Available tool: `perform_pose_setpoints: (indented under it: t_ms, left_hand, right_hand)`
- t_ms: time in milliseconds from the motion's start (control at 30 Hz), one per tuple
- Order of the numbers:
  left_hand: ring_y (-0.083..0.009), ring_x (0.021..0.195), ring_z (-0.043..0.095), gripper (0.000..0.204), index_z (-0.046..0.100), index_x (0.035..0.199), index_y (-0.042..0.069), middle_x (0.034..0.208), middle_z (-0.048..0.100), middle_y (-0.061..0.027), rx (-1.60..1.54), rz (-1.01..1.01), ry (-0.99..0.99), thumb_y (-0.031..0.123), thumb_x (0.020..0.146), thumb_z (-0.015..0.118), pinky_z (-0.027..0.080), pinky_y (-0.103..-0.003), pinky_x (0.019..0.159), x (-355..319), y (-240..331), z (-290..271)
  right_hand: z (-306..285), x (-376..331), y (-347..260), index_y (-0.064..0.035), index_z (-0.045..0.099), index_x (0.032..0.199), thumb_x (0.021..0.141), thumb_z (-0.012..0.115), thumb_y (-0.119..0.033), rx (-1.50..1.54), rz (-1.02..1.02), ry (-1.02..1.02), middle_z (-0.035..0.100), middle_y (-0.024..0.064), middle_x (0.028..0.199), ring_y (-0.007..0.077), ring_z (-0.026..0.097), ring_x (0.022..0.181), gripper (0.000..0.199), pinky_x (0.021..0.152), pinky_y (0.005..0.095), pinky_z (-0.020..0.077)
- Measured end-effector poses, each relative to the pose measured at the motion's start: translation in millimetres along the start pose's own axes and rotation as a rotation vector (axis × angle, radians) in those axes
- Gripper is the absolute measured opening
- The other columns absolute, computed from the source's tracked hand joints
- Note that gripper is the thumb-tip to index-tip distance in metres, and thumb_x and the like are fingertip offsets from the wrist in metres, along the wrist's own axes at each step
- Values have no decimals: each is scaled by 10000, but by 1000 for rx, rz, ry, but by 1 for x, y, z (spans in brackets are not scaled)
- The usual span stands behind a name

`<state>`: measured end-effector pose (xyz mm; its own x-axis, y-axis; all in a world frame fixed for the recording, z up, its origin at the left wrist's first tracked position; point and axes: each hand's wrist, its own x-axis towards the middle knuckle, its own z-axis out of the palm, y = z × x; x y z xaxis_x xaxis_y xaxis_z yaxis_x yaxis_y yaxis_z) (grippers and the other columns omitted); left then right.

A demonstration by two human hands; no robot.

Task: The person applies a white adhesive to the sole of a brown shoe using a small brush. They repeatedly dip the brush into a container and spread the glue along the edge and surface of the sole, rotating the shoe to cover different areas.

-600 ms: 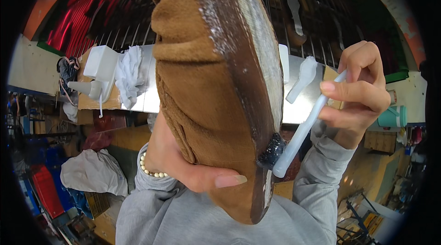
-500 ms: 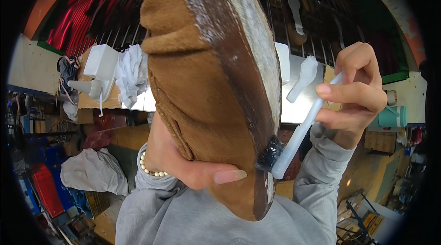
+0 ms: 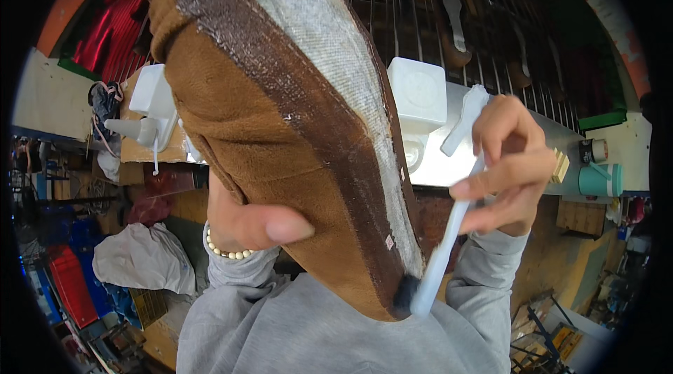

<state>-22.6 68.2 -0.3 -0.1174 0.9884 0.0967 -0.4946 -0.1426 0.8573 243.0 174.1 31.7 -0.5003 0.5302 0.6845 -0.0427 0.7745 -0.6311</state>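
workshop: brush [image 3: 449, 248] between right fingers [image 3: 505, 178]

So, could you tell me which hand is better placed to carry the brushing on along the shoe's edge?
The right hand: it grips the white brush, bristles against the brown shoe. The left hand is holding the shoe.

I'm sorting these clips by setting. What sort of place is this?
Probably a shoemaking workshop. The left hand holds a brown suede shoe upper, the right hand works a white-handled brush along its sole edge, and shoe soles hang on a dark wire rack above the white workbench.
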Motion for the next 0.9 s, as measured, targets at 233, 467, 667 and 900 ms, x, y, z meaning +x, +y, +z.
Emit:
perform_pose_setpoints:
  t_ms: [233, 467, 667, 900]
  left_hand:
    - [-274, 1187, 595, 1094, 389, 1437, -46, 1341, 571, -154, -188, 17, -20, 231, 564, 987, 513, -404, 972, -5, -15, -26]
    - [-313, 1099, 650, 882, 390, 1441, -24, 1302, 595, -193, 64, 173, 188, 444, 783, 745, 571, -431, 918, 16, 2, -30]
    - [-282, 1091, 638, 928, 441, 1391, -58, 1250, 613, -166, 10, 124, 199, 274, 651, 890, 537, -396, 925, 15, 12, -6]
    - [-288, 1092, 651, 935, 451, 1360, -85, 1241, 622, -189, -41, -65, 62, 221, 625, 941, 561, -398, 911, 10, 30, 16]
  right_hand:
    - [26, -12, 26, -115, 822, 880, 604, 908, -206, -23, 235, 208, 456, -13, 884, 124, 456, 792, 303, 667, 253, 335]
    - [10, -38, -1, -131, 827, 826, 553, 902, -324, 68, 243, 228, 413, -10, 899, 126, 436, 774, 343, 642, 238, 312]
    - [11, -17, -5, -149, 827, 867, 512, 916, -284, -245, 95, 169, 413, 1, 901, 138, 438, 770, 390, 634, 247, 325]
    - [17, 10, -3, -107, 801, 869, 584, 909, -304, -346, 74, 250, 415, 24, 954, 150, 447, 804, 363, 672, 258, 355]
